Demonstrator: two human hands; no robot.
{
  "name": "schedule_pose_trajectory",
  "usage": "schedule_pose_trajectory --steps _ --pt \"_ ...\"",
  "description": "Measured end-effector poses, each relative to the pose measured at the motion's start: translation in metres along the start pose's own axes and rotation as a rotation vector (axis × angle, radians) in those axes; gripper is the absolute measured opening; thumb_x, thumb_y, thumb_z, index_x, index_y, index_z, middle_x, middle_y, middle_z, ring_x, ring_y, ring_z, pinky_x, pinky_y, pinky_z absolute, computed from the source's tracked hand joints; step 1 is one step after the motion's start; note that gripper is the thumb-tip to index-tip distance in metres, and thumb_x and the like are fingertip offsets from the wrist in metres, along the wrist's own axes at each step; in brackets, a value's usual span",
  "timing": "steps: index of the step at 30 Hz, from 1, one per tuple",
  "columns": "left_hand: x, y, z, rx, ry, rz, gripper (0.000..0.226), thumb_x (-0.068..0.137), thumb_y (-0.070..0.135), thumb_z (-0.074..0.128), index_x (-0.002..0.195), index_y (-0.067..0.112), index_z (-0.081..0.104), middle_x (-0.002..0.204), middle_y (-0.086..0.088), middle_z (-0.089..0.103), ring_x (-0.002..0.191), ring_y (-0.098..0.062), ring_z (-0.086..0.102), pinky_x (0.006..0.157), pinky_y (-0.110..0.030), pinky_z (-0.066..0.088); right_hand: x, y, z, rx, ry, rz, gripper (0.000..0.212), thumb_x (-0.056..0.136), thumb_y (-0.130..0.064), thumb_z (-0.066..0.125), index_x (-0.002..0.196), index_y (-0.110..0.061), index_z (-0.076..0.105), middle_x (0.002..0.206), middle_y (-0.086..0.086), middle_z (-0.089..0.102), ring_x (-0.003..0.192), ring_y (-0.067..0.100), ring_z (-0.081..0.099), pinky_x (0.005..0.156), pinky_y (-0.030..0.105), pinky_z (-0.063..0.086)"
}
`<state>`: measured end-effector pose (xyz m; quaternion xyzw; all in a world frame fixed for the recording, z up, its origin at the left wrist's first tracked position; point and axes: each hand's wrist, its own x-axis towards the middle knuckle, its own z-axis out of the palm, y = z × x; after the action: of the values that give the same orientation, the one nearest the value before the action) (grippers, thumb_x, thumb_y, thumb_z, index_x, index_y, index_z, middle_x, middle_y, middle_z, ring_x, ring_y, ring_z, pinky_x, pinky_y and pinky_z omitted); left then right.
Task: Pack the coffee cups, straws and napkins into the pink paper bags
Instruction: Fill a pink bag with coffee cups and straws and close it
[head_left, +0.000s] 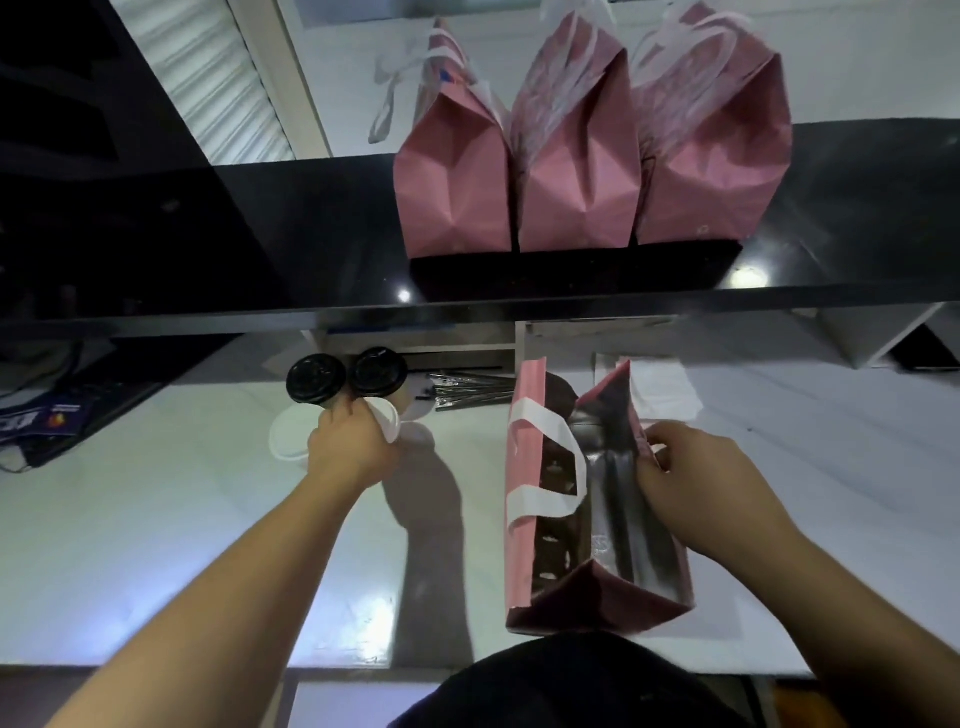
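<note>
— What are your hands on right now?

— My left hand (349, 448) is at left of centre, fingers curled round something white and thin (387, 422), a handle or carrier strip by the look of it, just below two coffee cups with black lids (345, 375). Whether that strip is joined to the cups I cannot tell. My right hand (685, 470) is at right of centre, pinching the right rim of the open pink paper bag (524, 545).

— And the bag itself?

— It stands on the white counter (156, 519) at lower centre, mouth wide open towards me, its white handle (545, 467) folded across the left wall. The inside is dark; I cannot make out what lies there.

— Where is the rest?

— The straws (470, 391), a bundle in dark wrappers, lie flat on the counter between the cups and the bag. Something white and flat, maybe napkins (662, 387), sits just behind the bag's right side. A white lid or disc (285, 436) lies left of my left hand. Three more pink paper bags (582, 171) stand side by side, touching, on the black shelf (311, 234) in the upper centre of the frame, white handles up.
</note>
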<state>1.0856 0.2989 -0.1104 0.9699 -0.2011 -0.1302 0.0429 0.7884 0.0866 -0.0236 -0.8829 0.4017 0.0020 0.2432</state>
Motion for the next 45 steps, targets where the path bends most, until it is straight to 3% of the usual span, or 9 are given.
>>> schedule_pose_trajectory --steps 7,12,17,20,23,26,33,36,45 --pt "-0.001 -0.003 0.005 0.002 0.101 0.044 0.073 0.076 0.038 0.083 0.135 0.009 0.051 0.139 -0.015 0.050 0.115 -0.041 0.059 0.092 -0.051 0.052 0.001 0.003 0.000 -0.017 0.009 -0.007 0.021 0.100 -0.032 0.049 0.109 -0.028 0.067 0.100 -0.006 0.075 0.070 0.011 0.056 0.054 0.019 0.037" --pt "-0.044 0.013 -0.036 -0.219 0.252 0.176 0.091 0.073 0.056 0.078 0.149 0.014 0.047 0.141 -0.010 0.046 0.124 -0.036 0.052 0.097 -0.047 0.050 0.002 0.003 -0.001 -0.003 0.004 -0.010 0.018 0.099 -0.033 0.050 0.104 -0.029 0.067 0.096 -0.008 0.074 0.070 0.009 0.058 0.053 0.019 0.039" --pt "-0.112 0.059 -0.120 -0.536 0.498 0.502 0.089 0.070 0.055 0.078 0.148 0.036 0.041 0.136 0.019 0.034 0.113 0.003 0.044 0.084 -0.017 0.044 0.001 -0.001 0.000 0.023 -0.019 -0.015 0.021 0.100 -0.034 0.050 0.107 -0.027 0.069 0.096 -0.006 0.074 0.073 0.011 0.063 0.061 0.027 0.051" --pt "-0.147 0.103 -0.151 -0.495 0.340 0.782 0.088 0.070 0.061 0.076 0.148 0.040 0.039 0.138 0.020 0.035 0.117 0.009 0.044 0.083 -0.013 0.046 0.001 -0.001 -0.003 0.058 -0.022 -0.022 0.021 0.101 -0.034 0.053 0.111 -0.026 0.070 0.092 -0.005 0.073 0.066 0.006 0.058 0.052 0.021 0.042" --pt "-0.157 0.140 -0.146 -0.195 0.150 0.933 0.088 0.070 0.066 0.071 0.146 0.041 0.035 0.137 0.020 0.033 0.111 0.003 0.038 0.087 -0.021 0.041 0.002 0.004 -0.011 0.057 -0.045 -0.052 0.008 0.094 -0.020 0.057 0.093 -0.022 0.065 0.084 0.002 0.072 0.070 0.021 0.063 0.057 0.035 0.052" --pt "-0.142 0.160 -0.128 0.014 0.059 0.926 0.093 0.071 0.070 0.071 0.149 0.036 0.034 0.138 0.014 0.035 0.109 0.000 0.029 0.088 -0.024 0.035 0.005 0.012 -0.016 0.012 -0.073 -0.040 0.017 0.099 -0.021 0.050 0.095 -0.021 0.067 0.091 0.004 0.073 0.078 0.023 0.063 0.064 0.035 0.051" --pt "-0.112 0.174 -0.082 0.261 -0.085 0.905 0.087 0.071 0.065 0.076 0.144 0.027 0.047 0.136 0.002 0.050 0.106 -0.017 0.052 0.074 -0.030 0.046 0.005 0.021 -0.019 0.084 -0.089 -0.028 0.029 0.105 -0.034 0.043 0.092 -0.025 0.067 0.088 -0.001 0.072 0.075 0.016 0.064 0.062 0.033 0.052" --pt "-0.107 0.181 -0.061 0.353 -0.061 0.892 0.074 0.080 0.057 0.076 0.141 0.023 0.050 0.135 -0.003 0.054 0.108 -0.023 0.060 0.082 -0.040 0.059 0.003 0.019 -0.020 0.061 -0.080 -0.033 0.030 0.106 -0.035 0.042 0.092 -0.023 0.066 0.088 0.001 0.071 0.076 0.018 0.063 0.062 0.033 0.049" --pt "-0.092 0.194 -0.027 0.549 -0.099 0.864 0.069 0.093 0.024 0.074 0.152 0.007 0.042 0.149 -0.016 0.046 0.119 -0.031 0.063 0.100 -0.042 0.057 0.001 0.023 -0.021 0.038 -0.060 -0.023 0.033 0.104 -0.037 0.040 0.089 -0.021 0.064 0.086 0.001 0.070 0.079 0.023 0.064 0.070 0.040 0.055"
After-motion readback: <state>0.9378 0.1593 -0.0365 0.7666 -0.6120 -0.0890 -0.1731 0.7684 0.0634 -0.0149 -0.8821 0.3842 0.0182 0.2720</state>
